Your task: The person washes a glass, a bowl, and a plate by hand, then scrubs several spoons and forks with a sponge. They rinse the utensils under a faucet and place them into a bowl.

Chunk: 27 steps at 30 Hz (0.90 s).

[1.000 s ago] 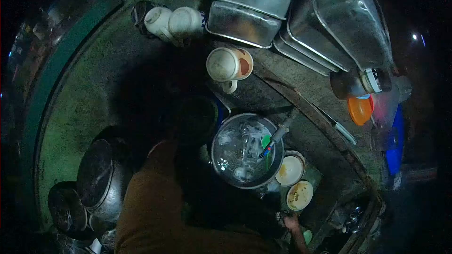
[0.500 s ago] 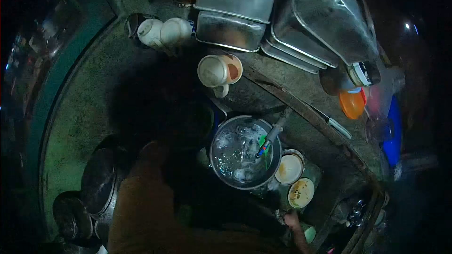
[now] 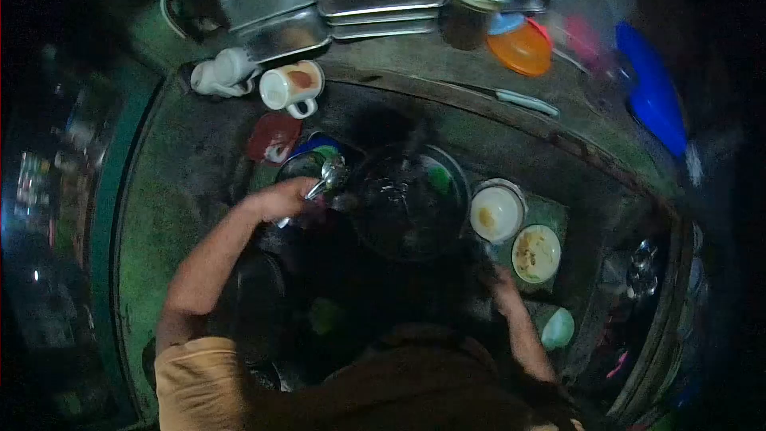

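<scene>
My left hand (image 3: pixel 286 199) is closed around shiny metal spoons (image 3: pixel 325 177), their bowls up by the rim of a round basin on the left. The large round metal basin (image 3: pixel 467 191) sits in the middle with dark water and something green inside. Low on the right, in shadow, my right hand (image 3: pixel 500 286) is near the basin and beside a dirty bowl; I cannot tell what its fingers hold. That stained cream bowl (image 3: pixel 536 254) stands next to a white bowl (image 3: pixel 496 211) with a yellowish patch.
Metal trays (image 3: pixel 375 12) are stacked along the back ledge. A mug (image 3: pixel 275 89) and white cups (image 3: pixel 219 76) stand back left, above a red dish (image 3: pixel 274 136). An orange bowl (image 3: pixel 523 49), a knife (image 3: pixel 527 101) and a blue plastic piece (image 3: pixel 650 96) lie back right. A pale green bowl (image 3: pixel 558 327) is front right.
The view has turned and shifted. My left hand has come into sight with spoons beside the basin. My right hand has moved up, nearer the basin. The stream from the pipe over the basin no longer shows clearly.
</scene>
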Available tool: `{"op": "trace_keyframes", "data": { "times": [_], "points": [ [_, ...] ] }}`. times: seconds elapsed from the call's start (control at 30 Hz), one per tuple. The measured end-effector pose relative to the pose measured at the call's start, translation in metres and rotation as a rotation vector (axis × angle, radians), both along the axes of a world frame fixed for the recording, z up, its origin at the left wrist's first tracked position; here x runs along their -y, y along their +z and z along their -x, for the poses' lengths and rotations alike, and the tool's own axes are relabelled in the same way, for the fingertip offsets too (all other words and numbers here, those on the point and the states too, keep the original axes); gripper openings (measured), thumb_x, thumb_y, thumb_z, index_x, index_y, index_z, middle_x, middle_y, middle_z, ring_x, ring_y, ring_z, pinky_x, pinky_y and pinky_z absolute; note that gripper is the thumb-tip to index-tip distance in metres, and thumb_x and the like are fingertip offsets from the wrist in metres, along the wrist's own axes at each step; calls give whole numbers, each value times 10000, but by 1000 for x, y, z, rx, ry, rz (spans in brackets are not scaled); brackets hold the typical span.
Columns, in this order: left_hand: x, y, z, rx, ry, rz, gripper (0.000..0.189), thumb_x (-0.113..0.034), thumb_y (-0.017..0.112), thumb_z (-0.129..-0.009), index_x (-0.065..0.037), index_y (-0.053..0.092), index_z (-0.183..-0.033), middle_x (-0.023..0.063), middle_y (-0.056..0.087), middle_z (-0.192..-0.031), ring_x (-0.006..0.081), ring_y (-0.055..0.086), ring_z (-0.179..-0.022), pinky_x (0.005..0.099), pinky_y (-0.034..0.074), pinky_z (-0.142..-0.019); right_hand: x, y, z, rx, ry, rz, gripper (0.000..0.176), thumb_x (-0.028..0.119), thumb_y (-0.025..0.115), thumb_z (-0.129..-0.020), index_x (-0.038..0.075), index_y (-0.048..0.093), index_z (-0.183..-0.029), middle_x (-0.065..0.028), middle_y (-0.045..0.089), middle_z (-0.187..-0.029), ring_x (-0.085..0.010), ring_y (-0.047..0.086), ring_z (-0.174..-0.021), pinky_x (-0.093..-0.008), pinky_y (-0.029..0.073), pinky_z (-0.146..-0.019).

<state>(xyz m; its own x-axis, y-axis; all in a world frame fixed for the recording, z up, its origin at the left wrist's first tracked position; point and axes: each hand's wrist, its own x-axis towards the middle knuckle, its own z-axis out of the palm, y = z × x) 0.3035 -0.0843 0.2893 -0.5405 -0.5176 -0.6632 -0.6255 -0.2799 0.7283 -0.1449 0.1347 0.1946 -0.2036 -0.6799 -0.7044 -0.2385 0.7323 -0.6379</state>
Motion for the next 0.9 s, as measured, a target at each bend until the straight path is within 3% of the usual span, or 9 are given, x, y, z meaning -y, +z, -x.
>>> {"op": "trace_keyframes", "data": {
  "times": [0.1,0.2,0.27,0.33,0.37,0.43,0.5,0.67,0.9],
  "points": [
    [-55,26,105,-247,201,4,74,-53,560,-879,-74,489,-879,66,598,-761,98,557,-606,257,443,-463,2,29,7,329,-97,269,470,247,626,-876,-11,495,-1247,-139,581,-1128,-217,571,-1015,-352,443,-901],
    [-111,20,196,-392,441,-143,75,-51,556,-879,-90,495,-900,70,581,-736,114,507,-526,248,394,-412,-11,75,4,-206,85,724,403,231,624,-874,-14,531,-1179,-141,594,-1108,-222,581,-1015,-351,457,-895],
    [-143,8,250,-649,500,-380,108,-54,580,-862,-107,492,-897,47,541,-696,104,442,-486,231,352,-395,-3,107,16,958,-398,813,351,203,600,-885,-17,541,-1153,-134,595,-1074,-223,586,-999,-354,465,-888],
    [-177,-3,299,-768,442,-592,102,-80,577,-866,-126,491,-900,21,490,-679,80,411,-480,205,306,-390,-8,94,44,511,-127,1138,306,58,584,-849,-7,545,-1145,-117,600,-1061,-206,590,-975,-340,468,-872],
    [-194,-2,324,-784,429,-656,89,-89,564,-876,-129,488,-901,15,479,-678,75,397,-471,200,293,-387,-19,96,47,950,-351,992,308,14,578,-832,-1,549,-1138,-113,603,-1056,-195,588,-967,-329,466,-866],
    [-220,8,365,-734,590,-690,61,-113,531,-904,-128,475,-923,3,475,-681,66,372,-466,199,289,-385,-35,89,60,778,-425,998,311,-4,587,-801,9,552,-1111,-110,605,-1044,-188,581,-946,-310,454,-855],
    [-236,20,390,-640,583,-610,56,-122,506,-925,-129,452,-940,-12,462,-679,62,371,-481,208,297,-390,-46,88,80,-116,-343,1067,271,29,609,-795,18,556,-1060,-109,610,-1011,-180,571,-925,-302,439,-856],
    [-266,22,415,-559,396,-249,65,-119,486,-943,-140,425,-950,-15,450,-682,49,379,-486,198,286,-387,-60,96,147,-569,-137,1248,338,-21,576,-692,41,567,-1024,-172,633,-985,-349,619,-960,-380,491,-799],
    [-281,20,426,-609,465,-419,172,-61,482,-924,-139,464,-1077,0,512,-756,53,376,-495,199,264,-387,-75,78,204,-66,-616,967,106,91,640,-841,26,597,-914,-28,632,-872,-108,584,-796,-274,475,-725]
  ]
}}
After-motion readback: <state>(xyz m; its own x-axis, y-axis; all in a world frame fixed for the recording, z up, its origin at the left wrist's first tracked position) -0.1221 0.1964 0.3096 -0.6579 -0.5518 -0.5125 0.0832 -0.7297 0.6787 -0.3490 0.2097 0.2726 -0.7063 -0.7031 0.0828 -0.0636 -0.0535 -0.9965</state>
